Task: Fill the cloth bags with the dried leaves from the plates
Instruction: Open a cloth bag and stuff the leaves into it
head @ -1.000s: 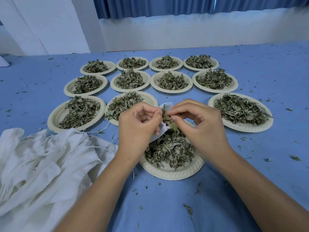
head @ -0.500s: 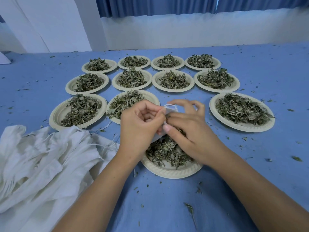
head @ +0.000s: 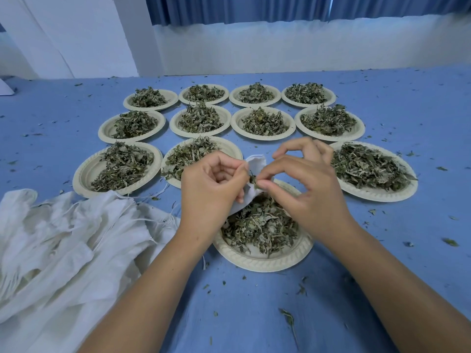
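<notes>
The bag (head: pixel 256 164) is being held mid-frame over the nearest plate (head: pixel 263 262), long axis tilted upper right to lower left, mouth pointing up. It's being gripped by the left hand (head: pixel 211 186), fingers curled tight. Some leaves (head: pixel 253 180) are being pinched at the mouth by the right hand (head: pixel 307 192), other fingers loosely apart.

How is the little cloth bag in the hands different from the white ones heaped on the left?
The held bag is up over a plate, pinched by the left hand; the heaped bags lie crumpled on the table. The right hand pinches leaves at its mouth; the heaped bags look flat, unfilled. Both are white cloth.
</notes>
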{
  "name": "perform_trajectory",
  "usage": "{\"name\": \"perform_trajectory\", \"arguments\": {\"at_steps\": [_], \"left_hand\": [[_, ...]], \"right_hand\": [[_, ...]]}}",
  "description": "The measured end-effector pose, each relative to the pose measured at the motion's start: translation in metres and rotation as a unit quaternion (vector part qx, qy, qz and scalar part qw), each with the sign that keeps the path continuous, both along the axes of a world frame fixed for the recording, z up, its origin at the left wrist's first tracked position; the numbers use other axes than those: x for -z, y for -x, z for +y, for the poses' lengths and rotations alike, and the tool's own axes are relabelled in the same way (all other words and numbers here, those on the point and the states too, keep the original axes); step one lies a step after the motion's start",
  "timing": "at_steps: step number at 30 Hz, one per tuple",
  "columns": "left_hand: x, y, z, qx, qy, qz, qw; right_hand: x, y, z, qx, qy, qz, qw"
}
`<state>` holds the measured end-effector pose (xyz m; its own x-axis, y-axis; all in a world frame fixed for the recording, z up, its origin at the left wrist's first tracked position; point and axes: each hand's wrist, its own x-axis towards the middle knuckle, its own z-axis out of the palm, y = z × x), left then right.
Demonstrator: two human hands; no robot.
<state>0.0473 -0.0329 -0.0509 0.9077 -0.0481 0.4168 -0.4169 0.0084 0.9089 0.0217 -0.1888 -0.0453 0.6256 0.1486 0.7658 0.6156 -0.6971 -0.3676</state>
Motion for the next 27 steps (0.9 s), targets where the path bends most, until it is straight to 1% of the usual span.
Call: {"name": "perform_trajectory", "arguments": {"at_steps": [2, 4, 7, 8, 9, 11, 12, 13, 15, 17, 18, 19, 20, 22, 23, 24, 25, 27], "left_hand": [[0.000, 0.002, 0.000, 0.020, -0.005, -0.007, 1.000], [0.001, 0.003, 0.000, 0.044, -0.015, -0.019, 0.999], [0.002, 0.003, 0.000, 0.052, -0.030, -0.028, 0.998], [0.002, 0.003, -0.001, 0.048, -0.025, -0.025, 0.998], [0.002, 0.002, 0.000, 0.039, -0.017, -0.021, 0.999], [0.000, 0.001, 0.000, 0.018, -0.002, -0.016, 1.000], [0.000, 0.001, 0.000, 0.014, 0.005, -0.014, 1.000], [-0.001, 0.001, 0.001, 0.018, 0.012, -0.012, 1.000], [-0.002, 0.002, 0.000, 0.039, 0.013, -0.011, 0.999], [-0.002, 0.004, -0.001, 0.047, 0.001, -0.010, 0.999], [-0.002, 0.004, -0.002, 0.044, -0.001, -0.008, 0.999], [-0.002, 0.004, -0.001, 0.036, 0.002, -0.006, 0.999], [-0.002, 0.002, -0.001, 0.021, 0.009, -0.004, 1.000], [-0.003, -0.002, 0.003, -0.028, 0.032, 0.000, 0.999], [-0.003, -0.004, 0.005, -0.052, 0.049, 0.003, 0.997], [-0.004, -0.006, 0.006, -0.071, 0.064, 0.007, 0.995], [-0.005, -0.006, 0.006, -0.083, 0.075, 0.009, 0.994], [-0.006, -0.006, 0.006, -0.094, 0.080, 0.011, 0.992]], "right_hand": [[0.001, 0.000, 0.001, 0.020, -0.001, -0.019, 1.000], [0.002, -0.002, 0.002, 0.039, 0.049, -0.011, 0.998], [0.007, -0.004, 0.003, -0.021, 0.135, 0.082, 0.987], [0.007, -0.003, 0.002, -0.037, 0.135, 0.107, 0.984], [0.005, -0.003, -0.001, -0.042, 0.107, 0.115, 0.987], [0.001, -0.001, -0.008, -0.039, 0.026, 0.082, 0.996], [-0.001, 0.000, -0.011, -0.042, 0.008, 0.061, 0.997], [-0.002, 0.001, -0.010, -0.050, 0.015, 0.059, 0.997], [0.000, 0.002, -0.001, -0.066, 0.085, 0.111, 0.988], [0.006, 0.002, 0.006, -0.081, 0.164, 0.184, 0.966], [0.008, 0.001, 0.005, -0.084, 0.169, 0.202, 0.961], [0.006, 0.001, 0.003, -0.085, 0.139, 0.205, 0.965], [0.002, 0.001, 0.000, -0.080, 0.075, 0.195, 0.975], [-0.004, -0.001, -0.010, -0.048, -0.092, 0.151, 0.983], [-0.004, -0.002, -0.013, -0.026, -0.137, 0.134, 0.981], [-0.004, -0.004, -0.014, -0.009, -0.145, 0.136, 0.980], [-0.003, -0.007, -0.013, 0.000, -0.114, 0.158, 0.981], [0.005, -0.010, -0.007, -0.016, 0.020, 0.237, 0.971]]}}
